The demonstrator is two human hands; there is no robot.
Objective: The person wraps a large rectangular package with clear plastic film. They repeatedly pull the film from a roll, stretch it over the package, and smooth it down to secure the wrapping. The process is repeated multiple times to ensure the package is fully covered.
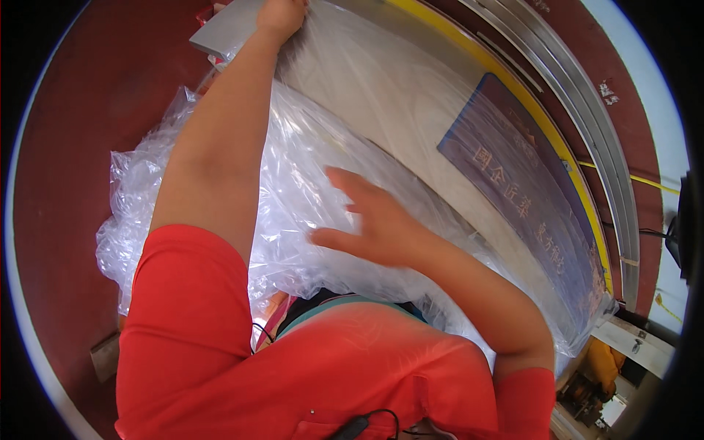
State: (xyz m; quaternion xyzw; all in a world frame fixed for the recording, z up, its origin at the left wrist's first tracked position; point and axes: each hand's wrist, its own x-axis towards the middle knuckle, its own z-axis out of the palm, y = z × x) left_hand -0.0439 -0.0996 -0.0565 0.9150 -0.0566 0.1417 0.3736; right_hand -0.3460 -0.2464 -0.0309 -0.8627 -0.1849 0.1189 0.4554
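Observation:
Clear plastic sheeting (304, 165) lies crumpled in front of me, bunched up against my body. A smoother stretch of it covers the long pale work surface (396, 139). At the top edge of the view, my left hand (282, 17) is at the far end of my outstretched arm, its fingers closed on the sheeting; the fingertips are partly cut off. Over the crumpled part hovers my right hand (378, 226), slightly blurred, with fingers and thumb apart and nothing in them.
Under the film is a dark blue panel (524, 176) with lettering. A yellow strip (546, 121) edges the surface, with metal rails (587, 95) beyond. A grey flat board (227, 31) sits at the far left, above the dark red floor (81, 205). Machinery (583, 396) stands at lower right.

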